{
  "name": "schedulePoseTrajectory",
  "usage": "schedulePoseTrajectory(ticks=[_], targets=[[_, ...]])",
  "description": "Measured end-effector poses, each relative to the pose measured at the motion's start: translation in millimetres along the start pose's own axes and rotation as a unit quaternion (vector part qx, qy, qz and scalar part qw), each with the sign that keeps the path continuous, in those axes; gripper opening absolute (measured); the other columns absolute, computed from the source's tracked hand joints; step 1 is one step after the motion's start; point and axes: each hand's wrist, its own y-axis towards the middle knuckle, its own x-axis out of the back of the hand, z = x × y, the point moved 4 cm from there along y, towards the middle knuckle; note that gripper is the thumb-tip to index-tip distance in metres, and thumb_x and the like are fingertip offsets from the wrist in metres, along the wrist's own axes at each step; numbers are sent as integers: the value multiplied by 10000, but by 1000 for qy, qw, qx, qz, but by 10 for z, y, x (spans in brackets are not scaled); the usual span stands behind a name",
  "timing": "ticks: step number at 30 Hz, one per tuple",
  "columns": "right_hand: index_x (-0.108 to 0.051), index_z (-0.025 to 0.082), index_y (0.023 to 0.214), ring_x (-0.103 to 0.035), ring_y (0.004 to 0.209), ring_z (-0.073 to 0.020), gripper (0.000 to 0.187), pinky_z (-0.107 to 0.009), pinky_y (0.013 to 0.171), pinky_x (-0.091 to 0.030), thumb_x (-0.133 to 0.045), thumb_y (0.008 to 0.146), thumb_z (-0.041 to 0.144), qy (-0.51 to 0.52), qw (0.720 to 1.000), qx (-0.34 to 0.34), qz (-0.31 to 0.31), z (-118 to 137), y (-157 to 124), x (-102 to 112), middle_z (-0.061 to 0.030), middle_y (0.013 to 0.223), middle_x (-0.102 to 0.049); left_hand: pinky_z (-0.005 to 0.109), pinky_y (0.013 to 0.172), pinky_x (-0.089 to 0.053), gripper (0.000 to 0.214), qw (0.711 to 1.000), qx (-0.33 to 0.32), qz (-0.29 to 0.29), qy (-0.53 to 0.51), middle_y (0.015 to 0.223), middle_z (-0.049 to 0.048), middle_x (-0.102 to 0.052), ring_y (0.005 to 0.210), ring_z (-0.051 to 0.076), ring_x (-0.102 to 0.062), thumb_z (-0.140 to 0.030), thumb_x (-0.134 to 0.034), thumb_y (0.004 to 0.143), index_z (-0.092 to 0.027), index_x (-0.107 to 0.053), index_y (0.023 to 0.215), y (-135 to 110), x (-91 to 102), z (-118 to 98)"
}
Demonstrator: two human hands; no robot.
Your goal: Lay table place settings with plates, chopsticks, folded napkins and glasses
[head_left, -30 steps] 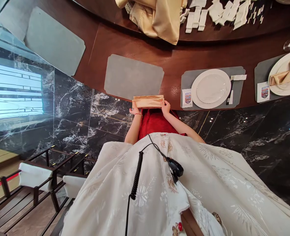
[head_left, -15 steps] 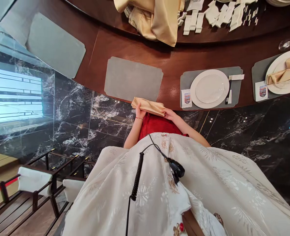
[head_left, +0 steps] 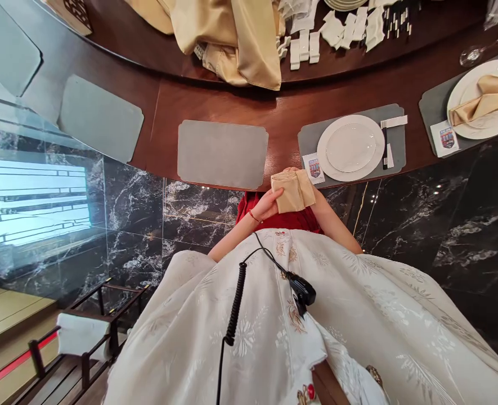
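Note:
A gold cloth napkin point(head_left: 291, 192), folded into a compact pleated bundle, is held between my hands just off the table's front edge. My left hand point(head_left: 268, 203) grips its left side, thumb on top. Mostly hidden behind the napkin, my right hand point(head_left: 291, 169) supports it from the far side; some fingers show above its upper edge. Nearby on the right, a white plate stack point(head_left: 350, 148) stands on a grey placemat point(head_left: 308, 138) beside a printed white card point(head_left: 313, 168) and black chopsticks point(head_left: 385, 145).
A bare grey placemat point(head_left: 222, 154) lies front left. On the raised turntable sit gold cloths point(head_left: 227, 34), white rests point(head_left: 304, 46) and several dark chopsticks point(head_left: 397, 21). Another plate point(head_left: 463, 126) with a folded napkin is at right. A chair point(head_left: 84, 334) stands lower left.
The napkin has gone from a long strip to a shorter folded bundle and moved right. My left hand moved right with it; my right hand is now largely behind it. The view has shifted slightly.

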Motion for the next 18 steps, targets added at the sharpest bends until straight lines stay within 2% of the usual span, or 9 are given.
schedulePoseTrajectory(ticks=[3,6,8,11,15,18], targets=[[-613,240,732,-706,985,-288,354,-447,858,-646,-789,837,528,121,991,-4,53,173,-172,-30,-65,943,-694,533,1268,-432,574,998,-16,-4,62,1445,75,-685,1454,328,-564,-440,-754,963,-268,-597,1488,-63,-103,-86],[-530,233,670,-686,886,-223,444,-389,793,-634,-891,689,491,228,969,33,91,355,-349,-105,-27,965,-689,467,1358,-261,684,980,-55,-3,190,1623,4,-535,1614,288,-329,-487,-699,988,-328,-463,1610,-126,-185,-244],[-506,234,646,-681,864,-203,479,-363,766,-624,-925,608,462,266,957,47,105,435,-421,-152,-4,970,-697,401,1380,-140,751,960,-76,11,269,1704,-17,-423,1663,274,-178,-528,-672,989,-327,-391,1656,-168,-241,-344],[-503,239,628,-691,881,-207,470,-363,777,-617,-915,616,466,272,956,50,102,505,-461,-186,1,952,-705,350,1375,-46,821,938,-100,28,330,1763,-28,-302,1679,256,-45,-573,-619,1002,-331,-268,1704,-211,-303,-460],[-530,230,629,-695,873,-206,458,-357,783,-615,-923,622,466,252,961,62,100,581,-436,-177,-7,951,-725,349,1371,-35,889,932,-115,8,344,1795,-50,-188,1680,223,-2,-564,-604,1016,-382,-95,1722,-158,-252,-518],[-591,220,693,-707,892,-210,409,-353,816,-615,-929,643,444,214,969,54,112,555,-308,-158,-25,978,-743,374,1372,-124,820,934,-101,-12,343,1761,-20,-286,1675,230,-118,-537,-637,1007,-361,-221,1692,42,-56,-439]])
